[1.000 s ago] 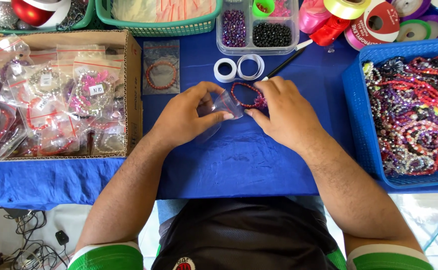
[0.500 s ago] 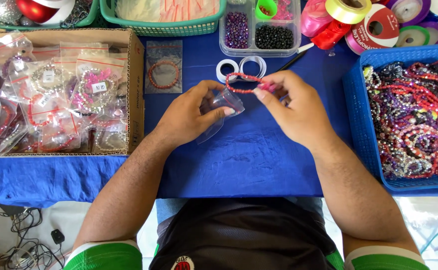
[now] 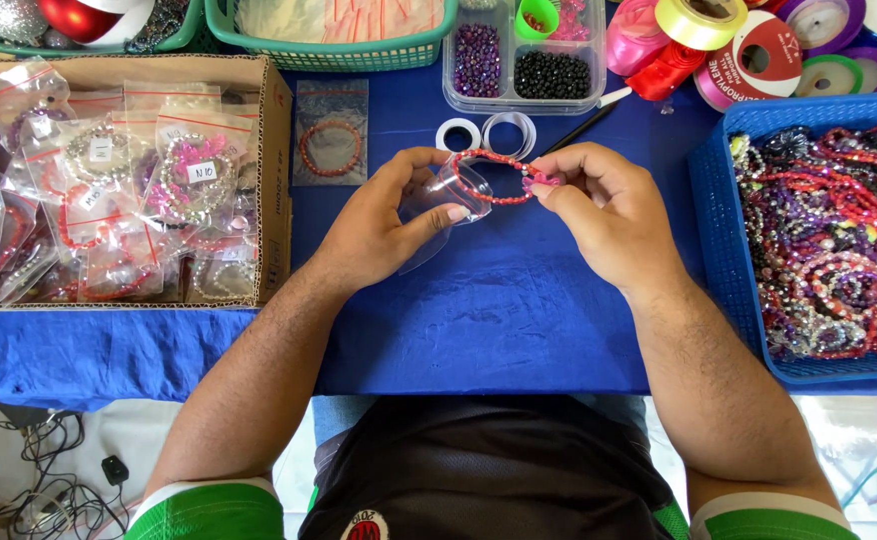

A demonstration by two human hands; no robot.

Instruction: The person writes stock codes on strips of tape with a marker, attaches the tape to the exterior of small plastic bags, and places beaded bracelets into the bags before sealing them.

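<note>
Over a blue desk [image 3: 479, 330], the left hand [image 3: 384, 225] pinches a small clear bag [image 3: 439, 205] between thumb and fingers. The right hand [image 3: 609, 215] pinches a red bead bracelet [image 3: 494, 175] at its pink charm, at the bag's mouth. The bracelet looks light and floppy, its beads likely slippery, so it is best held at the charm; the bag is thin, limp and slick, best held by its rim. Since half a second ago, both hands have dropped slightly in the view and the bracelet sits closer to the bag. A box [image 3: 274, 170] of bagged bracelets lies left, a blue basket [image 3: 719, 230] of beads right.
</note>
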